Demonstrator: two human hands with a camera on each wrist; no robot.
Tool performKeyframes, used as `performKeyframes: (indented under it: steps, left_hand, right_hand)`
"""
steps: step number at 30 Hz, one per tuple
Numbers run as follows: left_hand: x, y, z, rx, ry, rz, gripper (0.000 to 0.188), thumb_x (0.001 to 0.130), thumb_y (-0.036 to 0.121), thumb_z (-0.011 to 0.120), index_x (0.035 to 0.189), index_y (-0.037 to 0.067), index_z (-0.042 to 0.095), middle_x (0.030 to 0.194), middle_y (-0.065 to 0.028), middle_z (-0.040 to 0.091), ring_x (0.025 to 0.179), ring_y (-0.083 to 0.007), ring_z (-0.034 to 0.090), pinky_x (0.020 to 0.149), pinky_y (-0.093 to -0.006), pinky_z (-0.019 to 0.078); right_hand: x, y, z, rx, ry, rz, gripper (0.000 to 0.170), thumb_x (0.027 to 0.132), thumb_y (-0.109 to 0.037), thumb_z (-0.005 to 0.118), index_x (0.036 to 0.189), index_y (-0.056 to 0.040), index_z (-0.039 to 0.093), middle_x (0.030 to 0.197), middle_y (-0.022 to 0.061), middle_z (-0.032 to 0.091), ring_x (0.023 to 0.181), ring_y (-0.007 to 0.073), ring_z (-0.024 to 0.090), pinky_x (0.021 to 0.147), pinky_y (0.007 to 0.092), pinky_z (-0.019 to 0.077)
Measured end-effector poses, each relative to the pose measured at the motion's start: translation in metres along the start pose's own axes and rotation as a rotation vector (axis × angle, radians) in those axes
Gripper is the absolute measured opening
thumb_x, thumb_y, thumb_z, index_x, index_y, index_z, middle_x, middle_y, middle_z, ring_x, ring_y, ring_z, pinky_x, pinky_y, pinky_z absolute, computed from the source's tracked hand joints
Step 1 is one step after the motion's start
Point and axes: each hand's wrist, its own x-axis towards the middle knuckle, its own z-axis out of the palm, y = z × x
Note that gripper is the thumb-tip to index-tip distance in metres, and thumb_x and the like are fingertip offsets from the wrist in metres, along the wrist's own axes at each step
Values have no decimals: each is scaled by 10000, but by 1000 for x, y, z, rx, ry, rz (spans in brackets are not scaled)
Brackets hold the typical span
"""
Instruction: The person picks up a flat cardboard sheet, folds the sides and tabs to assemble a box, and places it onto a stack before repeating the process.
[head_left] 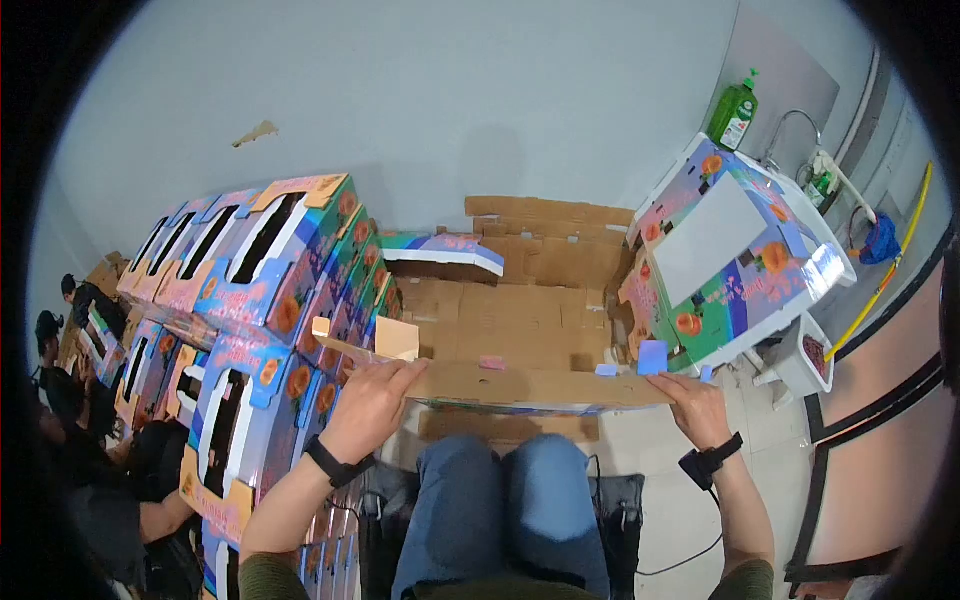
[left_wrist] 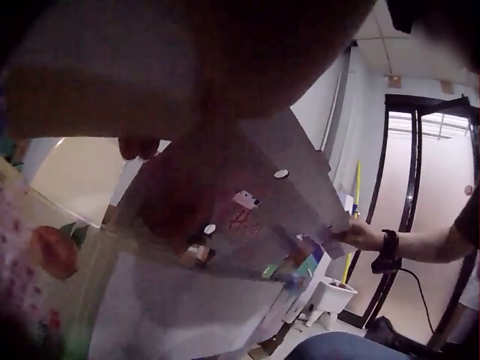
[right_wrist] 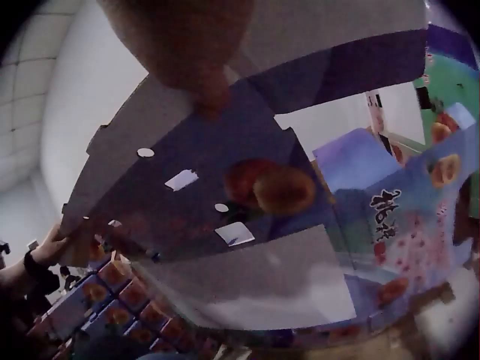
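Note:
In the head view, a flattish cardboard piece with a brown inner side spans the space above the person's knees. The left hand grips its left end, fingers on the brown surface near an upright tan flap. At the right end the right hand pinches the edge beside a blue flap. The right wrist view shows the printed outer side with peaches and small cut holes; the right hand is at its upper edge, the left hand at the far end.
Stacked printed boxes stand at the left, with people beyond. Brown cardboard lies ahead. At the right are printed cardboard on a white sink, a green bottle and a white bin.

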Motion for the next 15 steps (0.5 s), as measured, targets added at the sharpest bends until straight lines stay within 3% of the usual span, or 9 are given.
performKeyframes:
  steps: [2, 3, 7, 11, 15]
  left_hand:
    - [4, -5, 11, 1, 89, 9, 528, 810, -4, 620, 1334, 56, 607, 1151, -176, 673, 1054, -367, 641, 945, -470, 484]
    - [24, -20, 29, -33, 50, -29, 524, 811, -1, 619, 1332, 55, 606, 1143, -172, 673, 1051, -364, 641, 941, -469, 484]
    - [62, -64, 65, -5, 85, -30, 517, 810, 11, 625, 1324, 58, 609, 1122, -156, 670, 1050, -350, 642, 927, -464, 484]
    - [81, -90, 123, -49, -19, -55, 551, 782, 6, 643, 1328, 76, 611, 1141, -143, 661, 1061, -347, 642, 924, -459, 486]
    - [121, -88, 147, -12, 100, -80, 586, 745, -4, 657, 1320, 96, 612, 1159, -152, 647, 1041, -364, 638, 915, -478, 492]
  right_hand:
    - [12, 2, 3, -14, 58, -2, 491, 790, 32, 650, 1228, -179, 721, 1180, 104, 743, 973, 305, 738, 808, 397, 601]
    - [37, 17, 17, -8, -5, 4, 487, 791, 33, 646, 1224, -177, 721, 1181, 101, 742, 983, 301, 735, 815, 401, 599]
    - [92, 42, 64, -25, 68, -14, 480, 797, 35, 633, 1222, -172, 717, 1179, 94, 739, 1009, 294, 726, 847, 416, 587]
    - [110, 62, 112, -18, -14, -16, 511, 792, 49, 619, 1248, -166, 703, 1185, 99, 732, 1031, 298, 713, 884, 429, 571]
    - [110, 96, 166, 15, 55, 30, 548, 776, 69, 619, 1269, -160, 691, 1218, 117, 715, 1054, 332, 697, 902, 441, 560]
